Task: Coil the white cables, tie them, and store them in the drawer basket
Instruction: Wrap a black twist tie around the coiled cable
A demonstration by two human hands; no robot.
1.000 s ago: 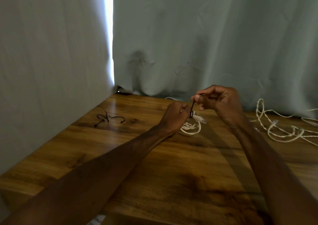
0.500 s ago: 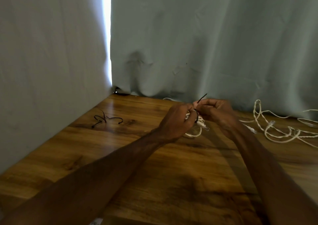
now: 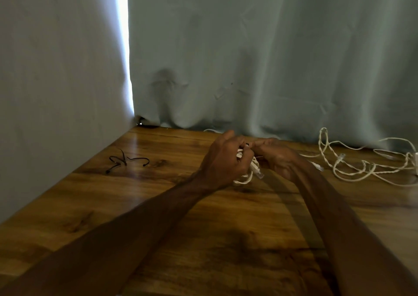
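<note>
I am at the tying step. My left grip (image 3: 222, 160) has its fingers curled round the coiled white cable (image 3: 245, 178) and holds the bundle just above the desk (image 3: 203, 228), with a loop and a clear plug hanging out below my knuckles. My right grip (image 3: 277, 157) is closed too, its fingertips pinching what I take to be the black tie (image 3: 248, 144); only a small dark bit of it shows between the two hands. I judge the tie is round the bundle but not yet cinched, though my fingers hide the wrap itself. The next move calls for a firm pull or twist with the right while the left holds the loops together. After that the bundle must go to the drawer basket, which is nowhere in view. The loose white cables (image 3: 362, 169) lie uncoiled, well apart to my right and close to the curtain (image 3: 248, 58). The spare ties (image 3: 126, 161) lie to my left near the desk's side edge, where cloth hangs close. There is open wood between my forearms and toward me, but behind and to the left the curtain hems me in.
</note>
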